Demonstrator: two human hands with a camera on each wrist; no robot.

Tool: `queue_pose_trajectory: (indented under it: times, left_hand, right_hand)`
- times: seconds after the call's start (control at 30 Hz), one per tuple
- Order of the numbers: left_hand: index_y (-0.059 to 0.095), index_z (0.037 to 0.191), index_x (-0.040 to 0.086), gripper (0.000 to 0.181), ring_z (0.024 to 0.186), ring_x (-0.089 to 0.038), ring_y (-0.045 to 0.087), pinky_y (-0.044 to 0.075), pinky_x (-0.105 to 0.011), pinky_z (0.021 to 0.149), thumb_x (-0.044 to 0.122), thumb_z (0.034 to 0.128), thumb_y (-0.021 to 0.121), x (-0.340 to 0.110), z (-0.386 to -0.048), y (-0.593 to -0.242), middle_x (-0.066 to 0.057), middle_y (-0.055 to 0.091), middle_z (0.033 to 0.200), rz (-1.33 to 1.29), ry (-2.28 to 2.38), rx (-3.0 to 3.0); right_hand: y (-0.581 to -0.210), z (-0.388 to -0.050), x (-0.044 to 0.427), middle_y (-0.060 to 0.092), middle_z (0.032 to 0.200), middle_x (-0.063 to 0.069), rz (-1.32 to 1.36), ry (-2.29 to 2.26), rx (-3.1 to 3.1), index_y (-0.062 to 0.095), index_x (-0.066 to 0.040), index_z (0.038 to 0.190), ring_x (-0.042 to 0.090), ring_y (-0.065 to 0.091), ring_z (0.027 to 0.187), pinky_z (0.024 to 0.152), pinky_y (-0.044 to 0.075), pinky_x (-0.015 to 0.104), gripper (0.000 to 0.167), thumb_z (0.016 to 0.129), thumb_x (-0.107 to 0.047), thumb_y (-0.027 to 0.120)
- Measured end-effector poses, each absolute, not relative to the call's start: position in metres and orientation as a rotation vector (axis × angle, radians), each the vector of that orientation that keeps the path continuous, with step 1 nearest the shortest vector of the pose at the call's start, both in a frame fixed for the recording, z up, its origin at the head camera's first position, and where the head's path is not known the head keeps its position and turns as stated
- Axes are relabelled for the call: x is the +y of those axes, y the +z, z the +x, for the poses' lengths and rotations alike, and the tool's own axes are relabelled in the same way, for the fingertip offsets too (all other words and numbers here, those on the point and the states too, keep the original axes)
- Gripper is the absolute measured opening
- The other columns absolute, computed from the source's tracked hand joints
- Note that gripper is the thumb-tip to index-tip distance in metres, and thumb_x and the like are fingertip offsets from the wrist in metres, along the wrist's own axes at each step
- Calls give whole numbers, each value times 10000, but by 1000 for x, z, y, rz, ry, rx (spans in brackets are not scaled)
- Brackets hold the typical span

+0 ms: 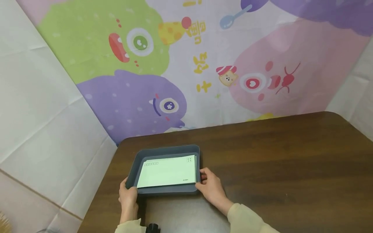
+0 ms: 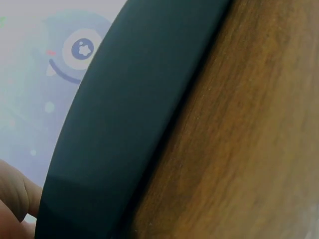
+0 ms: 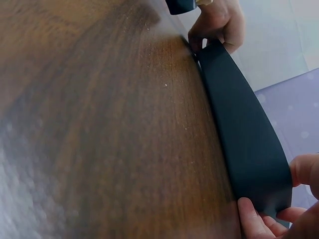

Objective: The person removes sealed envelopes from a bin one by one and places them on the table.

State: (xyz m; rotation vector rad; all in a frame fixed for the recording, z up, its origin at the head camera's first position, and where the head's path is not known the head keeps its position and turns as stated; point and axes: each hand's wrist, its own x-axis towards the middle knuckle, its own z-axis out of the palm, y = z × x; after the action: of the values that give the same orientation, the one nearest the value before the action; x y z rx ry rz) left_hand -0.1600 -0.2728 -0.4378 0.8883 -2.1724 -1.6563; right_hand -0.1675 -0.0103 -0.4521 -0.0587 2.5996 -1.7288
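A dark grey rectangular tray is at the left part of the brown table, holding a stack of pale envelopes. Printed postcode boxes and a stamp square show on the top one. My left hand grips the tray's near left corner. At the right wall, close to the near corner, my right hand holds the tray between thumb and fingers. The right wrist view shows the tray's outer wall low over the wood, fingers at its bottom edge; whether it touches the table I cannot tell.
The wooden table extends far to the right. A cartoon-printed cloth hangs behind it, and a white wall covering is on the left. A black object shows beside the left wrist.
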Motion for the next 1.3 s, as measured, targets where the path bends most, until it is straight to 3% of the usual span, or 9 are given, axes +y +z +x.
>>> queue_pose_trajectory:
  times: [0.53, 0.77, 0.87, 1.3]
  left_hand:
    - [238, 1403, 10, 664, 1218, -429, 123, 201, -549, 965, -82, 749, 313, -276, -161, -440, -320, 249, 1338, 901, -1666, -2207]
    - [242, 1364, -66, 669, 1090, -384, 340, 324, -400, 846, -110, 699, 295, -282, -162, -441, -325, 288, 1308, 845, -1716, -2173]
    - [238, 1353, -83, 665, 1071, -377, 347, 317, -372, 825, -110, 691, 292, -282, -162, -441, -327, 288, 1301, 833, -1712, -2177]
    - [242, 1378, -36, 654, 1141, -409, 310, 271, -493, 926, -87, 728, 295, -280, -161, -442, -322, 289, 1330, 876, -1676, -2215]
  right_hand:
    - [-453, -169, -11, 606, 968, 127, -62, -1736, 2621, 540, -21, 1125, 203, 591, 816, 669, 480, 330, 442, 696, -68, 635]
    - [-454, -167, -11, 609, 975, 130, -57, -1713, 2624, 535, -22, 1121, 199, 592, 813, 665, 479, 328, 441, 695, -69, 638]
    - [-454, -167, -11, 609, 985, 137, -53, -1707, 2626, 534, -26, 1120, 205, 594, 820, 668, 482, 335, 440, 695, -69, 638]
    - [-454, -166, -11, 600, 988, 135, -53, -1722, 2625, 530, -30, 1120, 208, 587, 825, 676, 479, 338, 438, 696, -70, 629]
